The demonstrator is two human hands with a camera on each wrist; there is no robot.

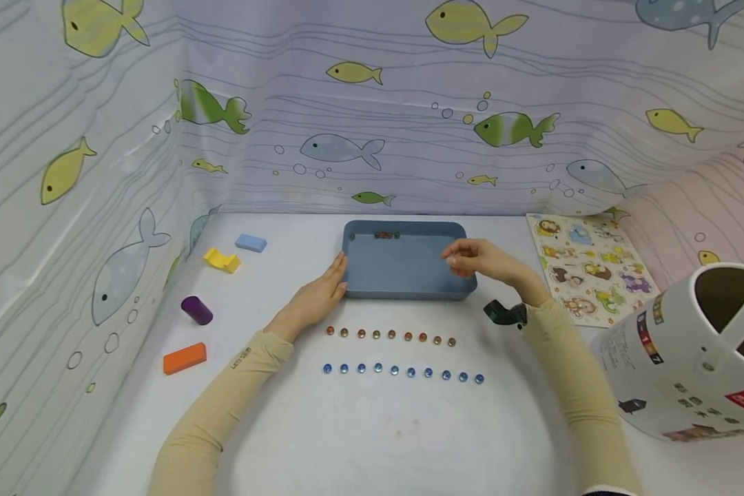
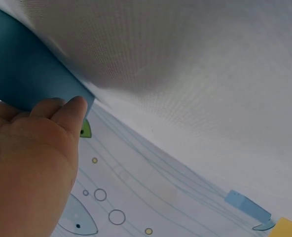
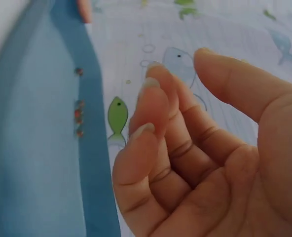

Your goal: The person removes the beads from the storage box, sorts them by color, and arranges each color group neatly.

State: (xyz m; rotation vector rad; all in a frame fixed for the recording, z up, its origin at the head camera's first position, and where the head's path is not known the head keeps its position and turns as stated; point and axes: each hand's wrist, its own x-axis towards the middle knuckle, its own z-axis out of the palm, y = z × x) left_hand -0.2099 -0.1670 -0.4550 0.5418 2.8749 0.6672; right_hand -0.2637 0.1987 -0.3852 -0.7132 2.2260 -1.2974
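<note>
A shallow blue-grey tray [image 1: 403, 265] lies on the white table, with several small reddish-brown beads [image 1: 384, 235] along its far wall. My left hand [image 1: 316, 296] rests against the tray's left side, its fingers laid along the edge. Over the tray's right end hovers my right hand [image 1: 486, 262]; the right wrist view shows its fingers loosely bent, thumb apart, with nothing between them. In front of the tray runs a row of reddish and brownish beads [image 1: 391, 335]. Nearer me is a row of blue beads [image 1: 411, 373].
To the left lie a blue block [image 1: 251, 242], a yellow curved block [image 1: 222, 260], a purple cylinder [image 1: 197, 311] and an orange block [image 1: 184, 359]. On the right are an animal-picture board [image 1: 585, 269] and a large white bucket [image 1: 676, 365]. Fish-patterned curtains [image 1: 372, 103] surround the table.
</note>
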